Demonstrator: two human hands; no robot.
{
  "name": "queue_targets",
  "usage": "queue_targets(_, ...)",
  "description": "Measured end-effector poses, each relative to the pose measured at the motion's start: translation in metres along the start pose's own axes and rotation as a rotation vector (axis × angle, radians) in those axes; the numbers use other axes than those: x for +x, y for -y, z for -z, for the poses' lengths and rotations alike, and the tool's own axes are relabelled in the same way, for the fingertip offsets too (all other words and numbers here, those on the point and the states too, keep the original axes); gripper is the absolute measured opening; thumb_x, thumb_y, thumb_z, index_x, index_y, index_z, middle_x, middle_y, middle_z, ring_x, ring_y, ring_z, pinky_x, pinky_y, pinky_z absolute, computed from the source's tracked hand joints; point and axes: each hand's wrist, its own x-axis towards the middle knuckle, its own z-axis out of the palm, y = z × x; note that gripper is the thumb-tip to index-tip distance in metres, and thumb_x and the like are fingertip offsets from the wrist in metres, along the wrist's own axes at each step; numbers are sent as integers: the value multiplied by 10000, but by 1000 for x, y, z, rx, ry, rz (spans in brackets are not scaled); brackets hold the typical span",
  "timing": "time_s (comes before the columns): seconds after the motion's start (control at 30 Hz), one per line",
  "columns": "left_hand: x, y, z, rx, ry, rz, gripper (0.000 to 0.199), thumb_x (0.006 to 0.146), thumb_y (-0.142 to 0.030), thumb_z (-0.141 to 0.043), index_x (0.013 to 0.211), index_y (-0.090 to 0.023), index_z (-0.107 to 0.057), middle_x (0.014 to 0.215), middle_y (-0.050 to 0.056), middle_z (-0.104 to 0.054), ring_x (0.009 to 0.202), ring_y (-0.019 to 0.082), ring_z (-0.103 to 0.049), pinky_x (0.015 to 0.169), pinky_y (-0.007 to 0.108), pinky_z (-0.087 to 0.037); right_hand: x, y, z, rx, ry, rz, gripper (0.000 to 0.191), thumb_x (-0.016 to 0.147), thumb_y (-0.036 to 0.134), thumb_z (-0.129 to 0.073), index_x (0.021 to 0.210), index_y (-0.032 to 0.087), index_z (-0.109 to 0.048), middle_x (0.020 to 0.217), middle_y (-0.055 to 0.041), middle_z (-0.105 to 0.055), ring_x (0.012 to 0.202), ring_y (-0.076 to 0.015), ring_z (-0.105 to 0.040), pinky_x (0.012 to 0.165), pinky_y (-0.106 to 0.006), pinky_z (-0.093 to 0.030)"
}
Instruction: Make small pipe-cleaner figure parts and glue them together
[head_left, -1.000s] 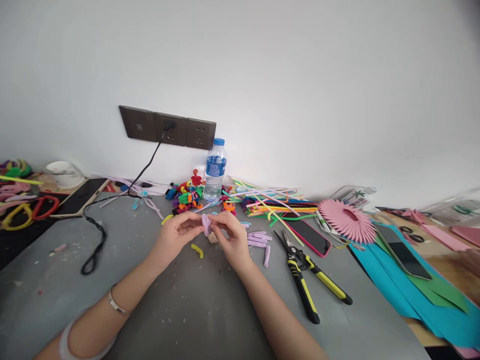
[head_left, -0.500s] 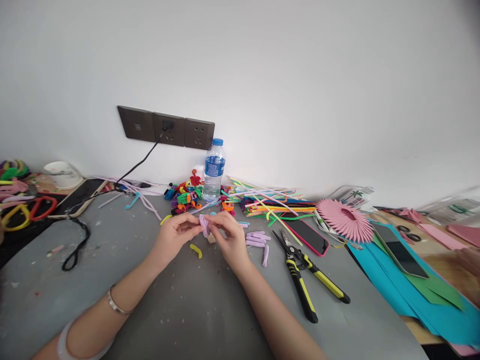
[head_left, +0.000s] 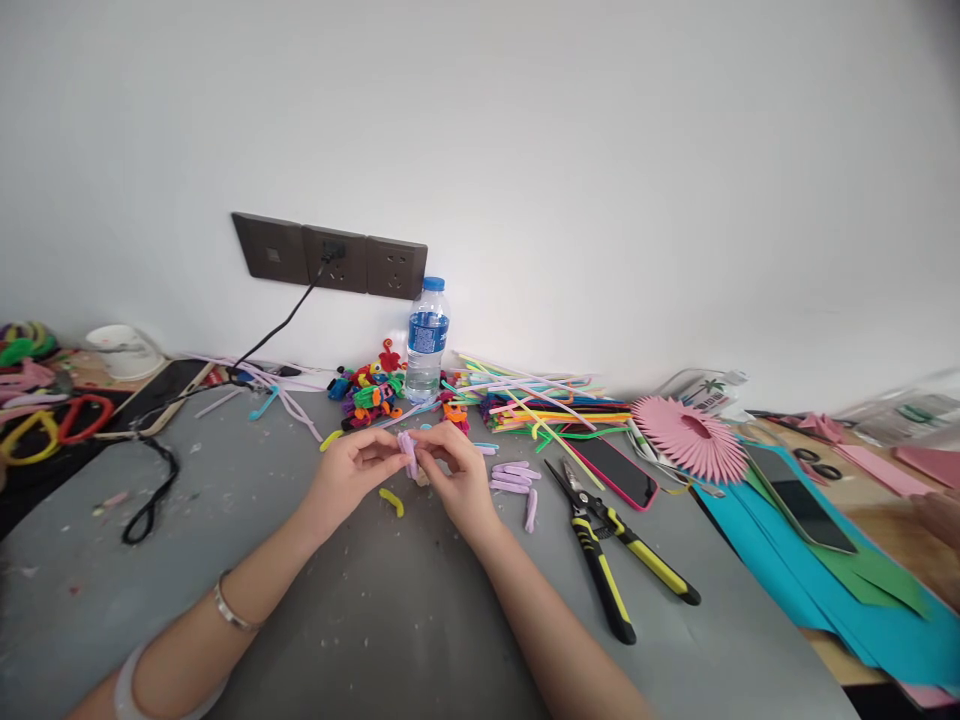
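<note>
Between my two hands, above the grey table, is a small lilac fuzzy piece (head_left: 407, 452). My left hand (head_left: 352, 472) pinches it from the left with thumb and fingertips. From the right, my right hand (head_left: 459, 480) closes thumb and fingers on the same piece. A small beige object just below it is partly hidden by my right hand. On the table to the right of my right hand lie several folded lilac pieces (head_left: 512, 478), with one more (head_left: 531, 510) set apart. A yellow fuzzy piece (head_left: 391, 502) lies just below my hands.
Yellow-black pliers (head_left: 607, 530) lie open at the right, near a red-edged phone (head_left: 619, 472). A water bottle (head_left: 427, 345), colourful fuzzy figures (head_left: 371, 395) and pipe cleaners (head_left: 555, 400) line the wall. A pink pleated disc (head_left: 690, 440) sits beside blue paper (head_left: 795, 580). Another person's hand (head_left: 939, 515) shows far right.
My hands stay in nearly the same place, and the lilac piece between them has turned slightly. The other person's hand at the far right has shifted a little.
</note>
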Motion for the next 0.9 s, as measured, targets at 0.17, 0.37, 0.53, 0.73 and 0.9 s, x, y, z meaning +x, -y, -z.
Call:
queue_targets(0.17,-1,5,0,13,-22,-9,259,680,-406,-767,787,-174,-725,819,58,-762,764,220,-717,720,322,-607,-1,-4,-2,-24,-38,-21,222,882,168,-562,1040,228,-706,826,-39,-600,761,-155,-584,664,-265,-527)
queue_targets(0.37,-2,9,3,97,-50,9,291,723,-424,-732,868,-176,-775,854,61,-775,737,223,-719,674,315,-617,-1,-2,-1,-73,-42,12,232,909,160,-527,1040,225,-707,855,-53,-619,792,-165,-590,681,-282,-510)
queue_targets(0.53,-2,4,2,84,-69,15,341,713,-481,-735,872,-181,-769,825,63,-774,699,226,-723,654,333,-624,-2,-2,0,-103,-24,19,270,949,182,-466,1066,225,-705,868,-60,-616,787,-167,-581,702,-306,-500)
queue_targets(0.73,-2,5,4,34,-76,28,323,734,-432,-740,915,-174,-668,874,71,-750,668,193,-720,605,277,-599,-1,-2,-2,-51,1,-11,248,922,200,-537,1118,235,-686,907,-61,-596,811,-163,-588,689,-286,-528)
queue_targets(0.9,-1,3,3,59,-84,32,320,728,-438,-734,883,-165,-673,867,72,-731,652,185,-704,588,275,-589,0,-2,-2,-70,12,8,279,854,226,-663,1133,238,-666,882,-43,-577,777,-162,-574,695,-294,-517)
